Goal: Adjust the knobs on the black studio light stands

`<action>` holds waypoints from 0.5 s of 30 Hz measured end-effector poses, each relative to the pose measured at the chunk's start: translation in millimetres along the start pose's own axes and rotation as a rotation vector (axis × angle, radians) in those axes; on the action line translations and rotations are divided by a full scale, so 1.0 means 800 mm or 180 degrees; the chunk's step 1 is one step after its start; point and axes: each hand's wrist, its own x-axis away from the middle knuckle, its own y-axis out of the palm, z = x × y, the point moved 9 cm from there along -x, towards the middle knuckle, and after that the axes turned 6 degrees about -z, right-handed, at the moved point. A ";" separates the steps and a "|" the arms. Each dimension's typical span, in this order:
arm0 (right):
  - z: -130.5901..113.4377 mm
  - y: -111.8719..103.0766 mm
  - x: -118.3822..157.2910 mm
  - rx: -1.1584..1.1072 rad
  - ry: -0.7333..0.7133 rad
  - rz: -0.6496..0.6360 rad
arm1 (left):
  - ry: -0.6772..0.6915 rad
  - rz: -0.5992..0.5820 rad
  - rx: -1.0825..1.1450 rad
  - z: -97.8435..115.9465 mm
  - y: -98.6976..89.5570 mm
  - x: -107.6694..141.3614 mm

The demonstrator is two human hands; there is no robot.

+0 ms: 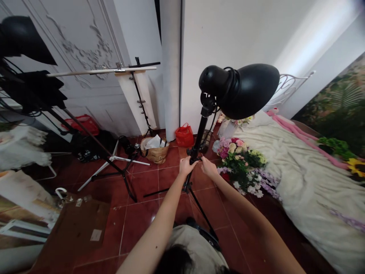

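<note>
Currently at the light stand [201,131], which stands upright on the tiled floor [142,182] at the centre of the head view; clock directions are taken from the hands. Left hand [186,166] closed around the column at the collar [195,153]; right hand [209,168] curled in at the collar's other side, its fingertips partly hidden, so cannot tell whether it grips or only touches. Done, as far as shows: legs spread, column up, black lamp head [251,91] mounted at 1 o'clock with its cable [235,82] wound about the neck. Open, by my reading: the work at the collar; whether it is tight cannot be told. Around: flowers [232,146] at 3 o'clock, close by the right hand, then the bed's pale sheet [302,205], crowding that side. Red bag [184,137] at 11, tan bag [156,154] at 10, both on the floor against the wall side. White stand legs [114,158] at 9, near a second black stand [124,174]; flat cardboard [80,220] at 8. Likely snags: one leg of the held stand reaching to 5, near the person's feet, and the flowers.
</note>
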 end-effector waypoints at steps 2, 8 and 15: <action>0.005 0.026 0.022 -0.0064 0.0135 -0.0140 | -0.0021 -0.0009 -0.0021 0.001 0.000 0.000; 0.033 0.093 0.050 -0.0325 0.0256 -0.1048 | -0.0018 0.0000 0.0005 0.000 -0.002 0.001; -0.002 -0.048 -0.001 -0.1841 -0.0517 0.1103 | 0.0087 -0.0019 -0.0091 0.001 -0.001 -0.002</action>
